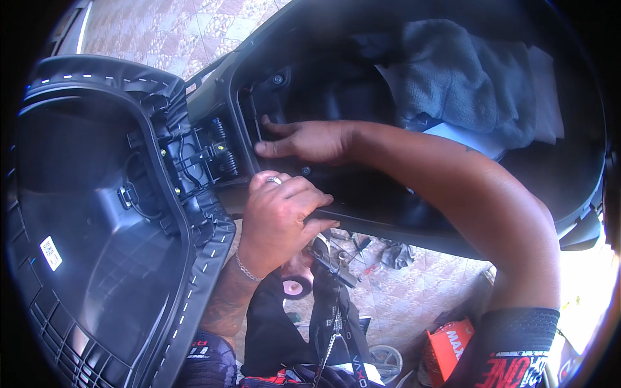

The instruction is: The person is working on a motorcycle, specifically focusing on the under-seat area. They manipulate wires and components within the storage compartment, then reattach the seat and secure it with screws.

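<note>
A scooter's underseat storage compartment (349, 218) lies in front of me with its seat (84, 174) tipped up to the left. Over the compartment's near rim, by the hinge end, my left hand (281, 216) is bent, fingers on top and thumb lower on the outer side. My right hand (314, 141) reaches inside from the right. Its thumb and a finger are apart, close to the compartment's left wall and a thin pale strip (256, 119) there; the other fingers are hidden. Between seat and compartment sits the spring hinge (217, 150).
A grey-blue cloth (459, 84) lies in the compartment's right part, with white paper (456, 137) under it. Bolts (278, 79) show on the compartment's floor. Below, on the patterned tiles, are an orange-red box (448, 349), a dark crumpled piece (396, 255) and small parts.
</note>
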### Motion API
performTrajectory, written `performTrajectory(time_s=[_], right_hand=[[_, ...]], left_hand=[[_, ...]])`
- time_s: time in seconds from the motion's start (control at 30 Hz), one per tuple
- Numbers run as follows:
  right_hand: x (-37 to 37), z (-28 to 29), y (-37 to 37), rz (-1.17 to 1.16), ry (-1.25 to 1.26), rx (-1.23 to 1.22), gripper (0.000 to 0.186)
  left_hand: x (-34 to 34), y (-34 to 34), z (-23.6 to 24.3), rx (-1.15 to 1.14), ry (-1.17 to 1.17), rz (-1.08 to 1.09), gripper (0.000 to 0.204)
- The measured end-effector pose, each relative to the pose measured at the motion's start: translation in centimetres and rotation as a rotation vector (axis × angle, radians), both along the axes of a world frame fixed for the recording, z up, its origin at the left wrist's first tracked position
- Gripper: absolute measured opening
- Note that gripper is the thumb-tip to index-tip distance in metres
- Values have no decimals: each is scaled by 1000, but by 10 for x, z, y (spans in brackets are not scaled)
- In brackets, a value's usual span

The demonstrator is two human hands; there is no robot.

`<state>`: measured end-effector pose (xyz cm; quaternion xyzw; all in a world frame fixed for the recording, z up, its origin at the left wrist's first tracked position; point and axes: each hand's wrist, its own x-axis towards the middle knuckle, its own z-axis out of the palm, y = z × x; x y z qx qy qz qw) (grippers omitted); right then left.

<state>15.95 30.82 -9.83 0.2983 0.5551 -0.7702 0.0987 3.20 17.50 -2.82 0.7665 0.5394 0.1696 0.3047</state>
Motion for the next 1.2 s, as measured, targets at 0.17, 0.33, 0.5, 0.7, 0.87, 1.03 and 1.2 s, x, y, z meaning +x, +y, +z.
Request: performTrajectory(time_s=[0.17, 0.33, 0.5, 0.7, 0.87, 1.03, 1.2], right_hand=[[-2, -9, 1, 76, -42, 203, 110], [-3, -22, -15, -85, 17, 343, 117], [0, -19, -8, -82, 125, 378, 115], [-3, -14, 7, 6, -10, 224, 104], [-14, -20, -9, -143, 1, 364, 91], [-26, -20, -39, -492, 97, 527, 72], [-25, -7, -45, -526, 131, 376, 65]], left_hand=[[-1, -2, 0, -10, -2, -6, 30], [-1, -2, 1, -32, -8, -8, 30], [-1, -2, 0, -22, -3, -9, 30], [-2, -2, 0, -28, -9, -9, 30], [-2, -2, 0, -29, -10, -5, 30], [-2, -2, -1, -19, -14, -18, 29], [-4, -2, -1, -21, -34, -16, 27]])
